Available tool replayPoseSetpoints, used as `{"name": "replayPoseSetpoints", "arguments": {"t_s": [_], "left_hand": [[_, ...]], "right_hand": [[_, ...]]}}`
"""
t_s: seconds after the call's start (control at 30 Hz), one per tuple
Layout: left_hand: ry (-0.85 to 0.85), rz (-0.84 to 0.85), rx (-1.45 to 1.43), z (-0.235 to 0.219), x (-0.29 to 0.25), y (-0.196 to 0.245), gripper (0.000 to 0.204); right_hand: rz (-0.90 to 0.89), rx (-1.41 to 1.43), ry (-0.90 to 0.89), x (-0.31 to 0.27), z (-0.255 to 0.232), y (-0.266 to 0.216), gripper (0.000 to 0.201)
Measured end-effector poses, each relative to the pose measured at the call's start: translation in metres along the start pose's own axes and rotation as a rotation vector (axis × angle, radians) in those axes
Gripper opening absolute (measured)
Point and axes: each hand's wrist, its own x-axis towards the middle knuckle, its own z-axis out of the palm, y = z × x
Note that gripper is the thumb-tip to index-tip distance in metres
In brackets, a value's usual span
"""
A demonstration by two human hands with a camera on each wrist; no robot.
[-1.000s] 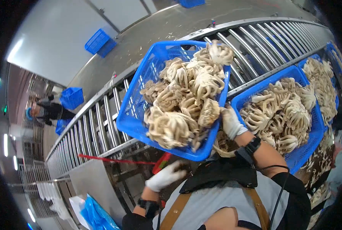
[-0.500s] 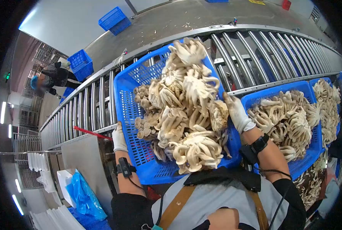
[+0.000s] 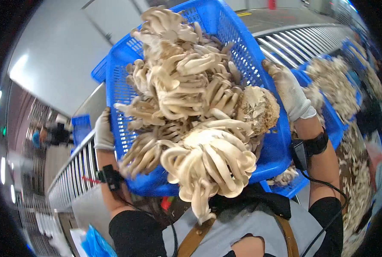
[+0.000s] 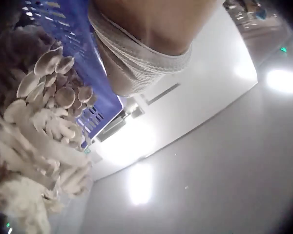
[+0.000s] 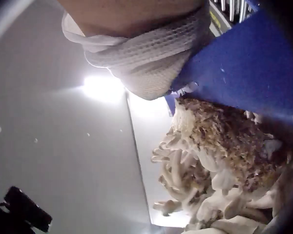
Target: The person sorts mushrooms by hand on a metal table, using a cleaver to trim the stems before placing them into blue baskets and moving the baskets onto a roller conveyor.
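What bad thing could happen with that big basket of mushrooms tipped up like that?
The blue basket is tilted steeply toward the person, and the mushrooms are heaped above its rim. One clump already hangs over the lower edge, so it might slide out and fall. The gloved left hand and right hand each grip only a side rim, so the heavy-looking load could slip or twist. The basket also blocks much of the view ahead.

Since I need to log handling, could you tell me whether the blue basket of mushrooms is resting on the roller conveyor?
No, both gloved hands hold the blue basket raised and tilted.
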Motion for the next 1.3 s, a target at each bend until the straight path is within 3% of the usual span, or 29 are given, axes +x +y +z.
{"name": "replayPoseSetpoints", "arguments": {"t_s": [0.1, 0.13, 0.17, 0.2, 0.33, 0.4, 0.47, 0.5, 0.57, 0.67, 0.73, 0.8, 0.87, 0.93, 0.97, 1.13, 1.2, 1.27, 1.3], "left_hand": [[-0.224, 0.035, 0.159, 0.058, 0.000, 0.006, 0.039], [-0.144, 0.018, 0.145, 0.104, -0.017, 0.002, 0.039], [-0.209, 0.031, 0.204, 0.128, -0.019, -0.008, 0.038], [-0.286, 0.048, 0.261, 0.151, -0.019, -0.016, 0.037], [-0.481, -0.053, 0.358, 0.268, -0.066, -0.074, 0.033], [-0.429, -0.021, 0.403, 0.309, -0.077, -0.108, 0.031], [-0.514, -0.093, 0.448, 0.340, -0.095, -0.137, 0.032], [-0.534, -0.084, 0.424, 0.366, -0.129, -0.148, 0.032], [-0.570, -0.154, 0.460, 0.385, -0.121, -0.169, 0.033], [-0.659, -0.210, 0.438, 0.431, -0.154, -0.174, 0.032], [-0.625, -0.098, 0.509, 0.447, -0.139, -0.182, 0.032], [-0.627, -0.081, 0.507, 0.464, -0.135, -0.186, 0.031], [-0.627, -0.088, 0.483, 0.492, -0.147, -0.194, 0.031], [-0.632, -0.102, 0.444, 0.524, -0.164, -0.196, 0.030], [-0.598, -0.041, 0.492, 0.533, -0.153, -0.205, 0.029], [-0.668, 0.004, 0.537, 0.570, -0.183, -0.198, 0.025], [-0.753, -0.001, 0.556, 0.593, -0.202, -0.193, 0.023], [-0.822, -0.007, 0.543, 0.628, -0.226, -0.196, 0.022], [-0.892, -0.042, 0.492, 0.646, -0.245, -0.196, 0.023]], "right_hand": [[-0.225, -0.530, 0.164, -0.061, -0.067, -0.018, 0.035], [-0.268, -0.792, 0.227, -0.088, -0.091, -0.028, 0.035], [-0.424, -0.891, 0.292, -0.104, -0.124, -0.019, 0.034], [-0.458, -0.920, 0.348, -0.128, -0.151, -0.017, 0.033], [-0.366, -0.365, 0.446, -0.234, -0.225, -0.009, 0.030], [-0.307, -0.430, 0.541, -0.279, -0.262, -0.009, 0.032], [-0.213, -0.444, 0.606, -0.325, -0.291, -0.013, 0.034], [-0.204, -0.423, 0.611, -0.345, -0.305, -0.017, 0.034], [-0.116, -0.319, 0.583, -0.357, -0.336, -0.018, 0.039], [-0.116, -0.638, 0.551, -0.379, -0.385, -0.037, 0.042], [-0.184, -0.770, 0.490, -0.383, -0.423, -0.041, 0.043], [-0.063, -0.732, 0.572, -0.384, -0.451, -0.041, 0.044], [-0.083, -0.852, 0.570, -0.386, -0.487, -0.038, 0.048], [0.135, -0.724, 0.621, -0.387, -0.521, -0.034, 0.043], [0.090, -0.634, 0.631, -0.388, -0.535, -0.026, 0.041], [-0.024, -0.409, 0.778, -0.420, -0.530, -0.017, 0.034], [0.052, -0.277, 0.773, -0.458, -0.529, -0.021, 0.034], [-0.007, -0.044, 0.892, -0.499, -0.510, -0.029, 0.031], [-0.096, -0.080, 0.957, -0.515, -0.493, -0.040, 0.030]]}}
